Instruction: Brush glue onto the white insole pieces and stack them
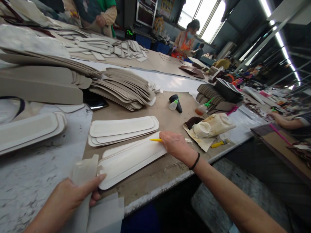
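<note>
My left hand (70, 195) is closed on a pale paper strip (84, 181) at the near edge of the table, thumb pressing the end of a long white flat piece (128, 160). My right hand (176, 144) rests on the far end of that same white piece, fingers closed on a thin yellow stick (155, 140) that points left. A black band sits on the right wrist. The white piece lies on a brown worktop (170, 119), on top of another like it.
A small stack of white pieces (122, 128) lies just behind. Fanned grey-brown pieces (123, 87) and bigger piles (39, 81) fill the left. A squeeze bottle (173, 104), a glue-caked pot (213, 126) and a yellow tool (218, 143) sit right. Other people work farther along.
</note>
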{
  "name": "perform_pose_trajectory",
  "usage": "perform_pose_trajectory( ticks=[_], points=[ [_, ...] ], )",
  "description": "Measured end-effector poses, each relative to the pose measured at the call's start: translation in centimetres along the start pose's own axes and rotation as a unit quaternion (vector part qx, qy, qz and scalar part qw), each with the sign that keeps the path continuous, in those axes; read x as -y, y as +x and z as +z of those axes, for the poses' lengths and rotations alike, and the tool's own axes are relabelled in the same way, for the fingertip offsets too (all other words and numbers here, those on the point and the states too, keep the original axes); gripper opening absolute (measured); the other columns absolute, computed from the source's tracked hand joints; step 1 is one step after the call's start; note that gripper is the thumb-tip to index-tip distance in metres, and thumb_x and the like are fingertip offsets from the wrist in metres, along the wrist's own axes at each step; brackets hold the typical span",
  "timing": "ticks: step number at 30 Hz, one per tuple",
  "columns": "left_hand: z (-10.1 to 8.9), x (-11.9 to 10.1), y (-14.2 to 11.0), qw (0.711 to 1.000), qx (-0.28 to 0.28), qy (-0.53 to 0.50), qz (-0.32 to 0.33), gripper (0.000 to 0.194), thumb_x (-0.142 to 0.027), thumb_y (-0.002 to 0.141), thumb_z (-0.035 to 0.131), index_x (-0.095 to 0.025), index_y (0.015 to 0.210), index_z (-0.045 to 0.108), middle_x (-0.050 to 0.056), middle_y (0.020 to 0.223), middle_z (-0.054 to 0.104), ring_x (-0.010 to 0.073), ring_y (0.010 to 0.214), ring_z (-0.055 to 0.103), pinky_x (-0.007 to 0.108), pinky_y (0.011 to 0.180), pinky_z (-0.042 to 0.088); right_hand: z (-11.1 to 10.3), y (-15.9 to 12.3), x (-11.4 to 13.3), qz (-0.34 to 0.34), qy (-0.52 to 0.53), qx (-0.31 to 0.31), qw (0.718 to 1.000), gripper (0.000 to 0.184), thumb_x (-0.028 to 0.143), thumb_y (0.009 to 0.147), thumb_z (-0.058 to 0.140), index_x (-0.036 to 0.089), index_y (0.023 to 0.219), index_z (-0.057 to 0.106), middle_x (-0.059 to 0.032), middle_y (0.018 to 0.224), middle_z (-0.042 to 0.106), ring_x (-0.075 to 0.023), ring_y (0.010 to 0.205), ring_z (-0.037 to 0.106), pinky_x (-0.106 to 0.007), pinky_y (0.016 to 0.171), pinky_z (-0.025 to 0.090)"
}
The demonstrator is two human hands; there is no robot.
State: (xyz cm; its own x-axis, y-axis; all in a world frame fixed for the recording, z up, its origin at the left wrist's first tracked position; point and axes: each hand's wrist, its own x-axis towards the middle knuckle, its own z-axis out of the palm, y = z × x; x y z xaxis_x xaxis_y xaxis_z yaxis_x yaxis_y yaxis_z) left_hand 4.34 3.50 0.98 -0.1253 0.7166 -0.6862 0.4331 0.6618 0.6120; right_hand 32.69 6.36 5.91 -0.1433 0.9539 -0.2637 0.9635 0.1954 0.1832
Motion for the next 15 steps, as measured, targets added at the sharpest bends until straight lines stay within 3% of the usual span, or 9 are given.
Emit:
perform_pose_trajectory(
  ticks=[3, 7, 10, 15],
  points=[
    [-0.1, 1.1, 0.7, 1.000, 0.004, 0.002, 0.018, 0.057, -0.079, 0.036, 0.067, -0.023, 0.030, 0.058, 0.007, 0.039, 0.060, 0.0235, 0.049, 0.053, 0.034, 0.060, 0.045, 0.4, 0.1, -0.2, -0.017, -0.005, -0.002, 1.000, 0.020, 0.013, 0.100, 0.041, 0.015, 0.104, 0.061, -0.0126, 0.098, 0.071, -0.0234, 0.093, 0.067, -0.026, 0.067, 0.042],
    [-0.2, 3.2, 2.0, 0.998, 0.013, 0.012, 0.059, 0.055, -0.074, 0.057, 0.068, -0.023, 0.034, 0.060, 0.005, 0.040, 0.061, 0.0238, 0.050, 0.056, 0.033, 0.062, 0.046, 0.7, 0.2, -0.3, -0.030, 0.001, -0.006, 1.000, 0.020, 0.011, 0.099, 0.041, 0.015, 0.103, 0.060, -0.0127, 0.096, 0.071, -0.0232, 0.092, 0.067, -0.026, 0.065, 0.041],
    [-0.2, 3.9, 2.4, 0.997, 0.018, 0.023, 0.066, 0.056, -0.073, 0.059, 0.066, -0.024, 0.034, 0.061, 0.005, 0.039, 0.060, 0.0248, 0.049, 0.056, 0.034, 0.061, 0.046, 0.7, 0.3, -0.5, -0.030, 0.005, -0.013, 0.999, 0.019, 0.013, 0.100, 0.041, 0.016, 0.103, 0.059, -0.0122, 0.095, 0.070, -0.0235, 0.090, 0.067, -0.026, 0.063, 0.040],
    [-0.1, 3.1, 1.8, 0.999, 0.012, 0.004, 0.045, 0.051, -0.069, 0.056, 0.070, -0.024, 0.034, 0.061, 0.004, 0.037, 0.059, 0.0241, 0.047, 0.056, 0.033, 0.058, 0.047, 0.9, -0.5, -2.1, 0.074, 0.026, -0.057, 0.995, 0.017, 0.019, 0.101, 0.044, 0.014, 0.103, 0.060, -0.0121, 0.096, 0.071, -0.0238, 0.088, 0.068, -0.027, 0.063, 0.038]
  ],
)
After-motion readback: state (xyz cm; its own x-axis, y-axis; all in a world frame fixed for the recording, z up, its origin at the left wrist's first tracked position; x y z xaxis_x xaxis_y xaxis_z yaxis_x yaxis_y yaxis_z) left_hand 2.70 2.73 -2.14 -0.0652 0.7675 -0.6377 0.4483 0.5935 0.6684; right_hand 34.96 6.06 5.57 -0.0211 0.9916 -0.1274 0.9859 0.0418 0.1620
